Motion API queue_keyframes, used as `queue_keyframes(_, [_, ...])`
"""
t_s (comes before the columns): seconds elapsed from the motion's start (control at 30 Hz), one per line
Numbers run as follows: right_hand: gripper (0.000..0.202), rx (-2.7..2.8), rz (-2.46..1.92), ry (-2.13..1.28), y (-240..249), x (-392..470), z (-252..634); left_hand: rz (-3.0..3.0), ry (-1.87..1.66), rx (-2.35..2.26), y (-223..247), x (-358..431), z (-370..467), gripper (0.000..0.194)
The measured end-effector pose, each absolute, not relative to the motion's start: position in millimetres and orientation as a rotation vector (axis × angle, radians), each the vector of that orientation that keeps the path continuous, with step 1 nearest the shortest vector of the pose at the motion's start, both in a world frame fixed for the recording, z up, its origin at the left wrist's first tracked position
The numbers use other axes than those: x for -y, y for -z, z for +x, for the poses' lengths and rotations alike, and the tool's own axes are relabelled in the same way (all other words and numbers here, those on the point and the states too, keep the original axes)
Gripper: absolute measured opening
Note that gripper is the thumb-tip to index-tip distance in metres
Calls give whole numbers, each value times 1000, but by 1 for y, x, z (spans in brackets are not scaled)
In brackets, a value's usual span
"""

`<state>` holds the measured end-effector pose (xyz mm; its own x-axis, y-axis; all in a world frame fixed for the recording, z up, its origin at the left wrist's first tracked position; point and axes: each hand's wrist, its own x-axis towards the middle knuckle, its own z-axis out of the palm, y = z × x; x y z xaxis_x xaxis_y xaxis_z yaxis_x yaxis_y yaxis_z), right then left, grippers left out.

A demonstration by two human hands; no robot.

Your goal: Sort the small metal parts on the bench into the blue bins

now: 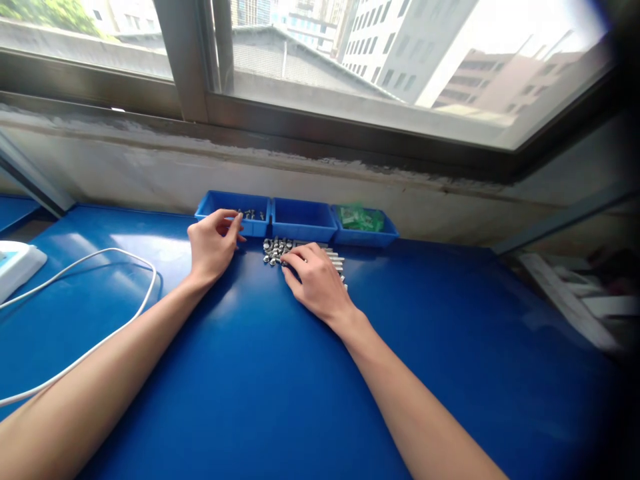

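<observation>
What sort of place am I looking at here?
Probably a small workshop: three blue bins stand in a row at the back of a blue table, small metal parts lie in a pile before them, and a window frame runs behind.

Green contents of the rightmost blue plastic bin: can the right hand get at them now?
Likely yes: the right hand is close, the rightmost blue plastic bin is open, and nothing visible blocks the way to the green contents.

1 head-worn camera looks forward, down across the table (260,400).
</observation>
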<state>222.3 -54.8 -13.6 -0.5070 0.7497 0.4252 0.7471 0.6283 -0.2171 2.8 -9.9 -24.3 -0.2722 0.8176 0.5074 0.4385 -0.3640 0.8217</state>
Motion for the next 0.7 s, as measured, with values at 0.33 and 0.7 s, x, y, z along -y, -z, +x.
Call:
queue_keyframes(0.33, [18,2240,-1094,-29,19,50,223,2120,-1539,-1511,27,19,10,23])
queue_keyframes(0.7, [29,1346,-1106,-925,12,50,221,2434,-1438,-1316,27,25,14,21])
